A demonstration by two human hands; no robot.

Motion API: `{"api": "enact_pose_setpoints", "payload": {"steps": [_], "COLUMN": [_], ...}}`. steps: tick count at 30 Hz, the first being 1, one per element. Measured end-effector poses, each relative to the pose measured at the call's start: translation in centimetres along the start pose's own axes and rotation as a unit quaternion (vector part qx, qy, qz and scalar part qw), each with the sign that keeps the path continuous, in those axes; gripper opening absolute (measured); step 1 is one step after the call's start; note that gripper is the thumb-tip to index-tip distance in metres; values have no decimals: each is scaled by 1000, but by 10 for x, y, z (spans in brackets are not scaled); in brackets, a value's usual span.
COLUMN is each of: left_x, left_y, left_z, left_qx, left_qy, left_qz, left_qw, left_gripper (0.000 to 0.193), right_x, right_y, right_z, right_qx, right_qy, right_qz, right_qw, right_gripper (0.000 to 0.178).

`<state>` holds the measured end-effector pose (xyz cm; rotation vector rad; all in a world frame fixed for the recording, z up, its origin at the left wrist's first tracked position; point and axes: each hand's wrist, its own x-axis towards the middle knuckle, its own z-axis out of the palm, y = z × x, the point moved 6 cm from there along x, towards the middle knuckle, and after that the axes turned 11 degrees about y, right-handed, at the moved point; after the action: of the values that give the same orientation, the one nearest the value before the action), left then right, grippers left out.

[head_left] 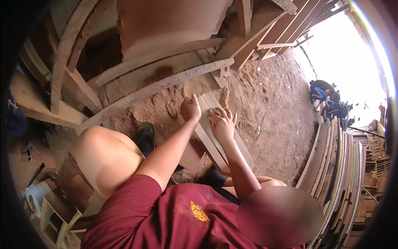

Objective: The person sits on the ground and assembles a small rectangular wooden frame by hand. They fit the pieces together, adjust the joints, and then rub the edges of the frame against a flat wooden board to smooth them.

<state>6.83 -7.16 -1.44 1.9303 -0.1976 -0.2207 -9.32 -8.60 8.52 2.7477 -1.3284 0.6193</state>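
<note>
While the person is crouching on the sawdust-covered floor (269,108), both hands are working on a pale wooden board (211,133) lying flat on that floor just right of picture centre. The board is running lengthwise from about 12 o'clock to 5 o'clock, with its far end near the left hand and its near end passing toward the person's body. The left hand (190,108) is resting closed as a fist on the board's far left corner; whether anything is gripped inside it cannot be told. The right hand (222,123) is lying on the board's top face just to the right, fingers (226,113) curled and pressing down around something small at their tips, too small to identify. The 2 hands are sitting near each other but not touching.

A bare knee (105,155) is showing at 8 o'clock of the board, and a dark shoe (145,136) is planted beside it, just left of the board. The person is wearing a maroon shirt (166,216).

At 11 o'clock, long curved timber pieces (153,89) are leaning and lying across one another. At 3 to 4 o'clock, a stack of thin planks (336,166) is standing on edge. At 2 o'clock, well apart from the board, another person (325,93) in dark and blue clothing is bending low in bright daylight.
</note>
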Motion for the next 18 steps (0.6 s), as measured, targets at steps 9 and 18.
{"api": "enact_pose_setpoints", "payload": {"steps": [9,18], "left_x": [-14,-9], "left_y": [7,4], "left_z": [5,2], "left_qx": [-88,-99], "left_qy": [-25,-51], "left_qz": [-19,-15], "left_qw": [996,994], "left_gripper": [42,40], "right_x": [26,62], "right_y": [43,26], "right_z": [19,44], "right_qx": [166,158], "right_qy": [-14,-29], "right_qz": [164,165], "right_qw": [972,973], "right_gripper": [36,27]}}
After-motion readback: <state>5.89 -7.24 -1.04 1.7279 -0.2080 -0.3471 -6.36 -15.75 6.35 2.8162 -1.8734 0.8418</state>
